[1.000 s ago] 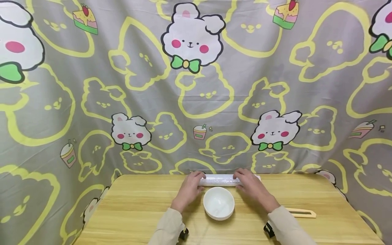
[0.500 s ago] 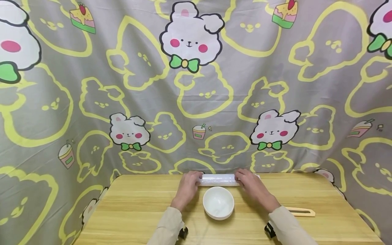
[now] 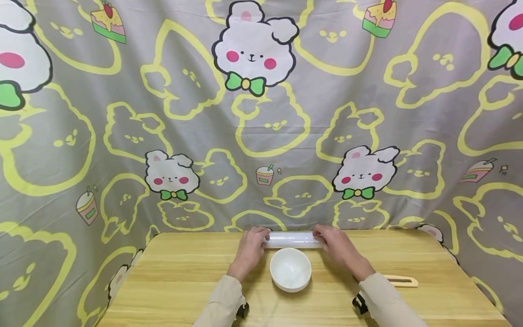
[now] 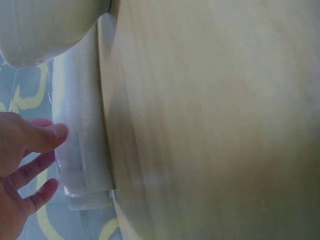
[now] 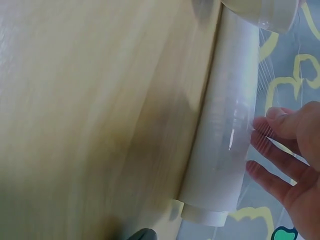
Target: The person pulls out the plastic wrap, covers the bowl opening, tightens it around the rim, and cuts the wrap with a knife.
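Note:
A roll of cling film (image 3: 292, 240) lies crosswise near the table's far edge, its tube end (image 5: 205, 216) sticking out in the right wrist view. My left hand (image 3: 251, 247) is at the roll's left part; in the left wrist view its thumb and forefinger pinch the clear film at the roll's upper side. At the other side, my right hand (image 3: 337, 245) pinches the film's edge between thumb and forefinger. Fine creases of film (image 5: 265, 75) stretch beside those fingers in the right wrist view. The white bowl (image 3: 290, 270) stands between both forearms, just in front of the roll.
A yellow utility knife (image 3: 402, 281) lies on the table right of the right forearm, partly covered by the sleeve. Behind the wooden table (image 3: 184, 268) hangs a grey curtain (image 3: 286, 141) with cartoon prints.
My left thumb and fingers have come together on the film and slid slightly left. The right fingers have drawn together too. The roll and bowl stay put; the view shifts slightly.

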A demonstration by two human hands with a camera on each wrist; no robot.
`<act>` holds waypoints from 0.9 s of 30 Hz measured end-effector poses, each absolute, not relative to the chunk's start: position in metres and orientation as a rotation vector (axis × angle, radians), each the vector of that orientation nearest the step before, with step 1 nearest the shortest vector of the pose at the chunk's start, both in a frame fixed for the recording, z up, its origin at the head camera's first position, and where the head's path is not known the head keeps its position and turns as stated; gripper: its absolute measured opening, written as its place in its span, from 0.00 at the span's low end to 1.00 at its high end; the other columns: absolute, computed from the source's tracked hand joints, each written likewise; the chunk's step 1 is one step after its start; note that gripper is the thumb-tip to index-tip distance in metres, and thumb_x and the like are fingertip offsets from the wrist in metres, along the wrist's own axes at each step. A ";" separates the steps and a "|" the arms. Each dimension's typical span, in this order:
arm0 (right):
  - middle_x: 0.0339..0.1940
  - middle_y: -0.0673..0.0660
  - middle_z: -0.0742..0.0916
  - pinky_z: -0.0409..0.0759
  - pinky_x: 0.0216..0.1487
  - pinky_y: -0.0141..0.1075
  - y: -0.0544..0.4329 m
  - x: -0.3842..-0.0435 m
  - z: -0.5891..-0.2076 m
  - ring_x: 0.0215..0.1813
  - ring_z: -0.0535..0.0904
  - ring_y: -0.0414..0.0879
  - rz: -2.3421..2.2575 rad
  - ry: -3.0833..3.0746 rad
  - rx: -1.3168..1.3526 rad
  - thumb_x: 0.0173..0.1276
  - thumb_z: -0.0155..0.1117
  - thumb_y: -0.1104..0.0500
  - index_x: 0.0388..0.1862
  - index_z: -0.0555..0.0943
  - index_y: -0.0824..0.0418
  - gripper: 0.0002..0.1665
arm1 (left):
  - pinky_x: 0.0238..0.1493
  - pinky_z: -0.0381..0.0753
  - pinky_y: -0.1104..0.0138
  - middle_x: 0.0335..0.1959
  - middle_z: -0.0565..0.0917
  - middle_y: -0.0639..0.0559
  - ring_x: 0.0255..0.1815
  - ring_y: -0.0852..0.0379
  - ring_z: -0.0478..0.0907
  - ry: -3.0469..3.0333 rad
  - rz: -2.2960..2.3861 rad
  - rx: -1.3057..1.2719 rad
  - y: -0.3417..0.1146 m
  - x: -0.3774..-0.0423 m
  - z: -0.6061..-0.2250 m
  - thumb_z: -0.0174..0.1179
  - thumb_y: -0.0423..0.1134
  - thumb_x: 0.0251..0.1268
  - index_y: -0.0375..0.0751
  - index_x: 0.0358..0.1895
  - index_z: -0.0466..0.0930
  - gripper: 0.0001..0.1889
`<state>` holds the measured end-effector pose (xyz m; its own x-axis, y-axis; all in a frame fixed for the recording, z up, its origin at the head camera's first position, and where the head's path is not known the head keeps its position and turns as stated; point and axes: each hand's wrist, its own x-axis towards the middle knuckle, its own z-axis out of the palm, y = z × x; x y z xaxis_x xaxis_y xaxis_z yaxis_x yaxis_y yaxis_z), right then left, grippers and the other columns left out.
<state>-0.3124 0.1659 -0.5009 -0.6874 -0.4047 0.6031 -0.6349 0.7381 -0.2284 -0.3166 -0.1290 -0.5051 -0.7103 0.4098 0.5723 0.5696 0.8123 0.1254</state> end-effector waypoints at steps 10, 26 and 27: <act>0.28 0.48 0.86 0.82 0.31 0.35 0.167 -0.316 -0.492 0.29 0.79 0.39 0.643 -2.490 0.745 0.67 0.71 0.67 0.36 0.83 0.56 0.07 | 0.40 0.83 0.56 0.37 0.84 0.51 0.39 0.51 0.81 -2.452 -0.467 -0.713 -0.130 -0.315 -0.504 0.71 0.19 0.49 0.43 0.29 0.82 0.14; 0.30 0.50 0.84 0.82 0.35 0.39 0.166 -0.329 -0.493 0.33 0.78 0.43 0.943 -2.494 0.671 0.75 0.62 0.68 0.40 0.77 0.59 0.05 | 0.38 0.83 0.62 0.30 0.79 0.52 0.35 0.52 0.78 -2.579 -0.608 -0.658 -0.128 -0.325 -0.487 0.64 0.18 0.58 0.40 0.32 0.78 0.12; 0.31 0.51 0.84 0.83 0.36 0.39 0.166 -0.331 -0.493 0.33 0.79 0.43 1.000 -2.491 0.655 0.75 0.61 0.68 0.39 0.77 0.59 0.05 | 0.37 0.83 0.63 0.30 0.79 0.52 0.34 0.53 0.78 -2.590 -0.650 -0.650 -0.128 -0.326 -0.486 0.63 0.17 0.58 0.40 0.32 0.77 0.13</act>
